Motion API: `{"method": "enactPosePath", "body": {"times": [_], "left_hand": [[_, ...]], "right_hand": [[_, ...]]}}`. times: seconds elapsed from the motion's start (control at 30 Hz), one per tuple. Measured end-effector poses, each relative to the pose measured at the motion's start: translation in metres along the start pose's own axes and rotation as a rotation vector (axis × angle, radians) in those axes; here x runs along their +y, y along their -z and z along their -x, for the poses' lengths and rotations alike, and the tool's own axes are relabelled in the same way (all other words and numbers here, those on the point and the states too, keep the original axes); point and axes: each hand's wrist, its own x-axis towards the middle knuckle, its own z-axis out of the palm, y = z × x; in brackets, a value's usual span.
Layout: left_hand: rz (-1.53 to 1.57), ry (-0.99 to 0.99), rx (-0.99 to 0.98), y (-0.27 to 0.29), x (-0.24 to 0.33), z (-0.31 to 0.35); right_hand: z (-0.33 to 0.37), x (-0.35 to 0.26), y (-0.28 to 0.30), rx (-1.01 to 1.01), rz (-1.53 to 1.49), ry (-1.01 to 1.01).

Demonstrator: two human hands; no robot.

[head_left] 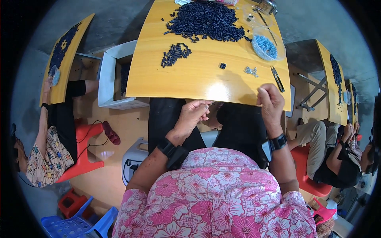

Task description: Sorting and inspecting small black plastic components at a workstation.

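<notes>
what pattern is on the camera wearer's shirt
The shirt has a floral print in pinks and white, best seen in the head view.

A person in a pink floral top (214, 190) sat at a yellow table (186, 81). The left hand (194, 115) was pinched at the near edge; the right hand (271, 103), fingers curled, was near black snips (277, 79). A heap of small black pieces (206, 22) lay farther back, left of a bowl (258, 54) of pale-blue pieces (265, 45). Co-workers (49, 158) sat on both sides.
</notes>
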Motion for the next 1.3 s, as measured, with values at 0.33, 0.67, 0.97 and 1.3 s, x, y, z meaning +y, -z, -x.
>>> {"method": "enactPosePath", "body": {"times": [0.33,0.67,0.97,1.3], "left_hand": [[0.013,0.022,-0.047,0.005,-0.001,-0.002],[0.028,0.001,-0.054,0.005,-0.004,-0.004],[0.019,0.005,-0.069,0.007,-0.006,-0.006],[-0.051,0.036,-0.145,0.007,-0.001,-0.001]], "right_hand": [[-0.055,0.001,-0.064,-0.139,0.569,0.355],[-0.060,-0.015,-0.080,-0.224,0.732,0.477],[-0.059,-0.010,-0.076,-0.237,0.762,0.477],[-0.030,0.007,-0.062,-0.227,0.553,0.373]]}}
